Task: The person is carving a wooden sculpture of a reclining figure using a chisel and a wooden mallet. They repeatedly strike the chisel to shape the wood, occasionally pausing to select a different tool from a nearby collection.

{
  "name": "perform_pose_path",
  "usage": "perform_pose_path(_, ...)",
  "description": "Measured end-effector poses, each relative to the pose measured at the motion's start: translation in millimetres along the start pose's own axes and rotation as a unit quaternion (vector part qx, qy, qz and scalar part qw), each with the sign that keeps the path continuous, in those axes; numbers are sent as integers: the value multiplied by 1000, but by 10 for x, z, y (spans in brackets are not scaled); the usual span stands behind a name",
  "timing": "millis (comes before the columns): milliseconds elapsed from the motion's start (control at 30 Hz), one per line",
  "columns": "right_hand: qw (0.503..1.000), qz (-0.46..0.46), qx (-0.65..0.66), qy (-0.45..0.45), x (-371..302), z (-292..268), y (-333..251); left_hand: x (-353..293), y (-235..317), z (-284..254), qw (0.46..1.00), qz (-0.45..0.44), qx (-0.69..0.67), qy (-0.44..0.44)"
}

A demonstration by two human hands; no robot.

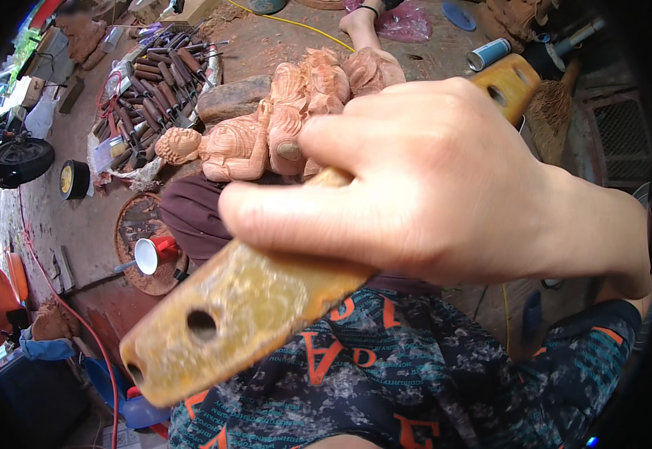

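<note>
Close in front of me, my right hand (416, 172) comes in from the right with its fingers wrapped round a long, flat, yellow-brown bar (266, 292). The bar is worn and pierced with round holes. It slants from lower left to upper right, and the hand covers its middle. Beyond my fingers lies a carved reddish wooden figure (232, 146), its curly-haired head to the left. The hand hides part of the carving. My left hand does not show.
Many wooden-handled carving tools (154, 90) lie heaped at the back left. A wood block (236, 97) rests behind the figure. Left of my knee (195, 213) are a white-and-red cup (150, 256) and a black tape roll (75, 179). A blue can (488, 54) stands back right. A bare limb (361, 28) shows at the top.
</note>
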State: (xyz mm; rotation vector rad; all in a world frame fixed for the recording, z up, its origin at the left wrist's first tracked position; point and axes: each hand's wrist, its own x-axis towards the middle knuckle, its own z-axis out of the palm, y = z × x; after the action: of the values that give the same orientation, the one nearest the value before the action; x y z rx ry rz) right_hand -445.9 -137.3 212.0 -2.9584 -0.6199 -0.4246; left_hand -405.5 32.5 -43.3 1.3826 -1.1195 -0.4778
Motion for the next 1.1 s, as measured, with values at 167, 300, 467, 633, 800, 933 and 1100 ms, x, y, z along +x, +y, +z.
perform_pose_path(167,984,-115,-139,7,-100,205,158,257,234,69,996,40,-84,-7)
perform_pose_path(300,995,-66,-75,15,62,63,94,365,343,13,993,44,-112,-7)
perform_pose_path(467,998,-33,-62,-2,120,26,183,482,343,-21,991,46,-128,-3)
perform_pose_path(633,960,-92,-258,-56,150,-1,185,564,335,-46,988,46,-147,1)
perform_pose_path(800,982,-9,-173,-72,-7,0,117,594,341,-87,982,70,-173,8)
perform_pose_path(933,965,31,-240,-97,-191,-9,-75,480,449,-182,982,110,-153,12)
perform_pose_path(1100,975,190,-23,-109,-395,290,74,454,558,-321,983,160,-72,55)
